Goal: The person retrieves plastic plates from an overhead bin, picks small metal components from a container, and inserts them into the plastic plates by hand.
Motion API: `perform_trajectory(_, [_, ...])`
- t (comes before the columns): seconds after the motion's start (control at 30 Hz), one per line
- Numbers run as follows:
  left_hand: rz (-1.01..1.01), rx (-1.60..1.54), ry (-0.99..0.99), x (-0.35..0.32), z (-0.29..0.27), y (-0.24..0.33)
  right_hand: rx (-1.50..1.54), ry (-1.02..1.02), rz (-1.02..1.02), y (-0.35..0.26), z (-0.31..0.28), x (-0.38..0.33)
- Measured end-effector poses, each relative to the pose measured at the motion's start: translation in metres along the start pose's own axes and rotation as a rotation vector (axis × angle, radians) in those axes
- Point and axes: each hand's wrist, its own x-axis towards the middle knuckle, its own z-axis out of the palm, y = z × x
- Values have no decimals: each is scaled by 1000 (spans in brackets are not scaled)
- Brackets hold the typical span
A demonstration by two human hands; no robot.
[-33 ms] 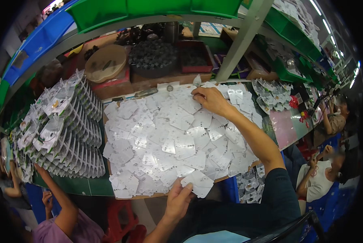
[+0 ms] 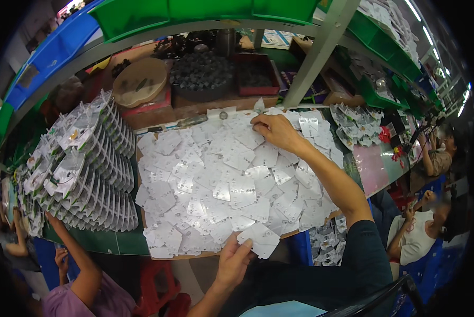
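Note:
My left hand, at the near edge of the table, pinches a white flat plastic plate by its corner between thumb and fingers. The plate has rounded corners and small holes. My right hand reaches across to the far side of a wide layer of similar white plates. Its fingers are bent and drawn together, close above the plates; anything between the fingertips is too small to make out. A small clear bag-like piece stands just beyond that hand.
Tall stacks of white parts stand at left, beside a co-worker's arm. Behind are a round tan lid, a tub of dark pieces and a red box. A metal post rises at right; green bins hang overhead.

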Motion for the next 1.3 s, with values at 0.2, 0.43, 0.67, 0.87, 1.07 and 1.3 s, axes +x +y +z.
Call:
perform_trajectory(0.2, [-18,-15,3,-1,-2,-1,-38,34,-119,-15,9,8])
perform_trajectory(0.43, [-31,-25,7,2,-3,0,-37,-46,-148,-26,27,15])
perform_trajectory(0.67, [-22,-39,-2,-2,-5,3,-31,-38,-162,-34,31,16])
perform_trajectory(0.87, [-22,-45,-7,-2,-7,1,-19,6,-162,-33,25,15])
perform_trajectory(1.07, [-26,-27,33,-4,-8,0,-48,47,2,-23,7,-5])
perform_trajectory(1.3, [-1,-20,-18,-4,-2,0,10,34,-104,-23,11,-32])
